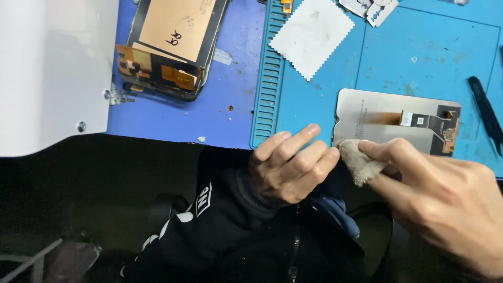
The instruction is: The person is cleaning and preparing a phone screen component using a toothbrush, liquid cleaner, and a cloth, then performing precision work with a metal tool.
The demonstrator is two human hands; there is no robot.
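My right hand (440, 199) pinches a small beige cloth wad (358, 160) against the near left corner of a grey phone screen panel (377, 112), which lies face down on the teal work mat (429, 52). A brown flex cable (440, 128) crosses the panel's back. My left hand (285, 165) rests at the mat's front edge just left of the panel, fingers loosely curled, with its fingertips touching the cloth.
A stack of phone screens (170, 44) with copper-coloured backs lies on the blue mat (220, 105) at upper left. A white wipe (312, 34) lies at the top of the teal mat, metal parts (369, 8) beyond it. Black tweezers (487, 112) lie at the right edge, and a white device (52, 68) stands at left.
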